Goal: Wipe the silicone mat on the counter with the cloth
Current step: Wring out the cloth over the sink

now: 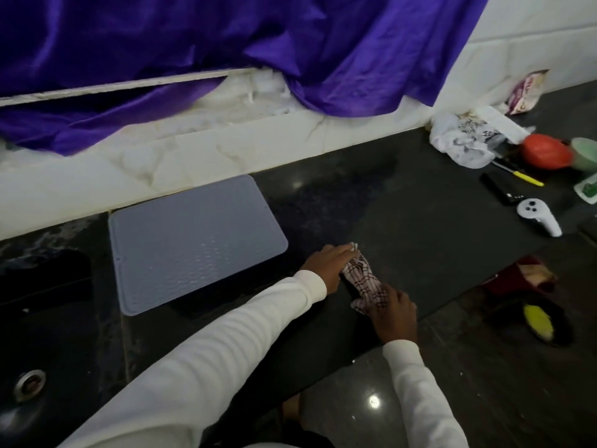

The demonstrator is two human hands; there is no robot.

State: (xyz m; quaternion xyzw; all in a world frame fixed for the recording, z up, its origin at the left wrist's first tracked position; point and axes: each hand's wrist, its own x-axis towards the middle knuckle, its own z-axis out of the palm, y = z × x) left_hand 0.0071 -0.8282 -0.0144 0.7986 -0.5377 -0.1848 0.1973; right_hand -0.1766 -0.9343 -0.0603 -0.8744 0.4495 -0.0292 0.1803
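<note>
No legible text on the counter

A pink-and-white packet against the wall tiles carried printed lettering, and a green-and-white label at the right edge bore markings, but both were too blurred to read. The crumpled printed wrapper nearby showed dark patterning, with no letters that could be made out.

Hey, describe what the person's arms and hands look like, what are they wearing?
Both arms are in long white sleeves of a ribbed knit, ending in plain cuffs at the wrists. The left hand and right hand are bare: no gloves, and no rings or watch can be made out.
</note>
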